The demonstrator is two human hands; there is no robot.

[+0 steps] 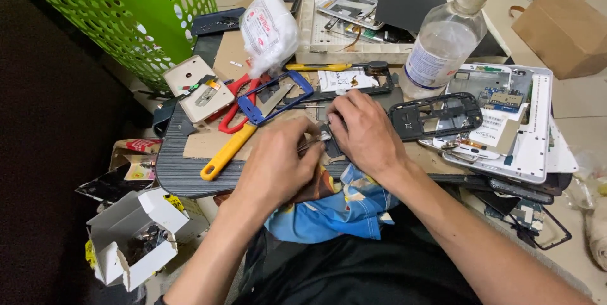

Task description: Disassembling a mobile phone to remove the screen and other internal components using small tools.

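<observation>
Fingers of the left hand pinch slim metal tweezers, long axis running left to right, tips pointing right. Right hand presses a small dark part onto the cardboard work board, just beside those tips.

A count of the cluttered bench — by kind

Two hands at centre; one green laundry basket at 11 o'clock; one clear plastic bottle at 1; one pair of red scissors; one yellow-handled hacksaw; one brown cardboard box at 2 — one white carton at 8.
</observation>
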